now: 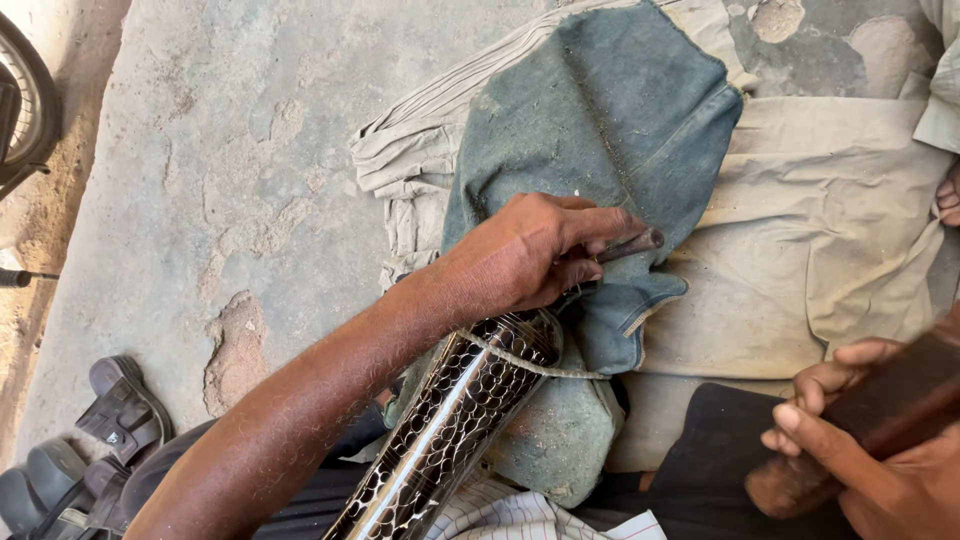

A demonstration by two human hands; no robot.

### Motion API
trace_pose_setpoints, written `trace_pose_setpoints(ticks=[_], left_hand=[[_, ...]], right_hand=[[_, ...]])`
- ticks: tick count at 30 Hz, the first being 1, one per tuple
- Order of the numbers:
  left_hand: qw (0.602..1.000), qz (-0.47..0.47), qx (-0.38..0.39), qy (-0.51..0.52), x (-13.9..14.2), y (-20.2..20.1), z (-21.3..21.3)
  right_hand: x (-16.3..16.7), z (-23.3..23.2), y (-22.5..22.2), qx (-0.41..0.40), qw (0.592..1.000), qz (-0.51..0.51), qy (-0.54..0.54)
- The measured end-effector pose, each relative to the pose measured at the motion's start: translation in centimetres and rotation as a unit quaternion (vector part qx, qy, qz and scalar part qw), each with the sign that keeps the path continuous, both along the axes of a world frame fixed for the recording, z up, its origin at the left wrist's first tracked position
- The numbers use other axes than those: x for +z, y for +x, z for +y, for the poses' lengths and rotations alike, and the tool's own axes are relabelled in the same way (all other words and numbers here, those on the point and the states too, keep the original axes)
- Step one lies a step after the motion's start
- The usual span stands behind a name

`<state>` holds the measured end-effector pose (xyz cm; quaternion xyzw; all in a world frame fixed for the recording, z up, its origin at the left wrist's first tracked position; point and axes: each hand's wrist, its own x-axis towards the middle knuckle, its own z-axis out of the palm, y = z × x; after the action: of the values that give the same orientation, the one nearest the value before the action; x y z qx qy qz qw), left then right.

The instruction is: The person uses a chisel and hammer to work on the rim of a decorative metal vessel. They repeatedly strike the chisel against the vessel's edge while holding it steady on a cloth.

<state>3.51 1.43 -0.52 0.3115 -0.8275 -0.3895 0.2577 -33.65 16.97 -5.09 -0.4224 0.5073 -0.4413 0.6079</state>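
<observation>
My left hand (530, 255) grips a thin dark metal punch (632, 243), its tip pointing right over a worn blue denim cloth (610, 110). Below that hand a shiny metal tube with a hammered scale pattern (450, 420) lies slanted on the cloth, a cord (530, 365) looped around its upper end. At the lower right my right hand (850, 440) is closed around a thick brown wooden mallet (900, 400), held apart from the punch.
Beige cloth (830, 210) is spread under the denim on a cracked concrete floor (220, 160). Dark sandals (90, 440) lie at the lower left. A wheel edge (25, 90) shows at the upper left. Someone's toes (948, 200) appear at the right edge.
</observation>
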Motion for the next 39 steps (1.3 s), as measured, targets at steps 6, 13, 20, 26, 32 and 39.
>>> trace_pose_setpoints(ticks=[6, 13, 20, 26, 32, 39], left_hand=[[1.000, -0.029, -0.011, 0.004, -0.1, -0.3, -0.4], [0.999, -0.050, -0.019, 0.005, -0.2, -0.3, -0.6], [0.999, -0.040, -0.031, 0.016, -0.8, -0.3, -1.3], [0.999, -0.033, -0.034, 0.004, -0.5, -0.4, -1.4], [0.998, -0.039, -0.033, 0.023, -0.4, -0.8, -1.3], [0.997, -0.066, -0.035, 0.022, -0.5, -0.9, -1.3]], right_hand=[[1.7, -1.1, 1.5, 0.033, 0.973, 0.226, -0.042], [4.6, -4.4, 3.5, 0.100, 0.876, 0.471, 0.026], [3.7, -4.8, 2.9, 0.059, 0.852, 0.520, -0.009], [0.9, -4.3, 0.8, 0.115, 0.833, 0.541, -0.002], [-1.7, -3.2, 0.1, 0.133, 0.816, 0.561, 0.033], [-0.4, -3.7, 0.8, 0.161, 0.757, 0.628, 0.082]])
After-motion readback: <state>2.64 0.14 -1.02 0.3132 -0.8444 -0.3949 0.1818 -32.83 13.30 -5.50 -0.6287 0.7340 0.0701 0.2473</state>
